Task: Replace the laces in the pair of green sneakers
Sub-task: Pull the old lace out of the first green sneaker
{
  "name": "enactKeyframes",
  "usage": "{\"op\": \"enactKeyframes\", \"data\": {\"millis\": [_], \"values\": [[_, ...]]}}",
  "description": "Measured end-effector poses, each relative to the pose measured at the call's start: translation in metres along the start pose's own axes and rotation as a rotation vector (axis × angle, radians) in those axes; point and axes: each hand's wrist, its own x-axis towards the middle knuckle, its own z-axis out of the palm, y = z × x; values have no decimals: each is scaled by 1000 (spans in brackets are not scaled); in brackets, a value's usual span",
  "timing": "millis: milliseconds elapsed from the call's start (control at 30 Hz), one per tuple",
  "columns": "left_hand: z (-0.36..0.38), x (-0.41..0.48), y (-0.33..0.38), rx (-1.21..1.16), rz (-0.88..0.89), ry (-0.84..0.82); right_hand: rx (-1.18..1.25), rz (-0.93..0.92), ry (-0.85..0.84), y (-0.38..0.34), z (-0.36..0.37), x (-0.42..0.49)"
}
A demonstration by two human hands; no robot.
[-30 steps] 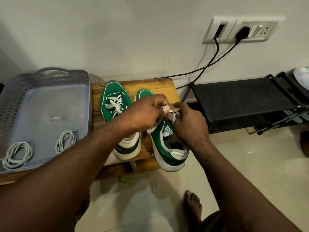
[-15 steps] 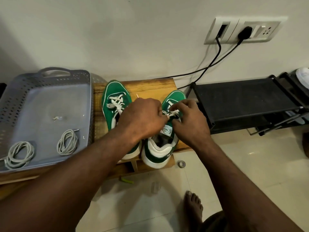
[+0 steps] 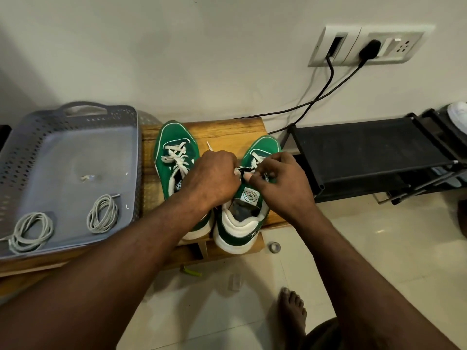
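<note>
The right green cloth sneaker (image 3: 262, 147) sits on the brown wooden worktop (image 3: 227, 132), just beside the left green cloth sneaker (image 3: 174, 137). The left hand (image 3: 214, 178) and right hand (image 3: 280, 183) meet over it, fingers curled, pinching its white lace (image 3: 256, 157). Two coiled grey laces (image 3: 102, 213) lie in the grey plastic tray (image 3: 75, 152) at the left.

Two green, white-soled sneakers stand side by side on a wooden bench (image 3: 227, 131), toes to the wall. The left sneaker (image 3: 169, 133) has loosely crossed laces (image 3: 177, 157); the right sneaker (image 3: 238, 229), its heel past the bench edge, shows a white lace (image 3: 255, 157) near its toe. A larger lace coil (image 3: 31, 231) and a smaller lace coil (image 3: 102, 213) lie apart in a grey tray (image 3: 75, 152).
</note>
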Motion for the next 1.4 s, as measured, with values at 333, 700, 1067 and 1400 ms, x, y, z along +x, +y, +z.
{"op": "enactKeyframes", "data": {"millis": [333,700,1067,1400], "values": [[3,-1,-1,12,-7,28,176,1,-63,-5,2,0],[1,0,0,-37,2,-8,-8,96,-28,-2,2,1],[-1,1,-1,-24,-2,-21,622,137,63,2,-15,5],[3,2,-3,-35,16,-6,-128,79,-64,-1,-1,3]]}}
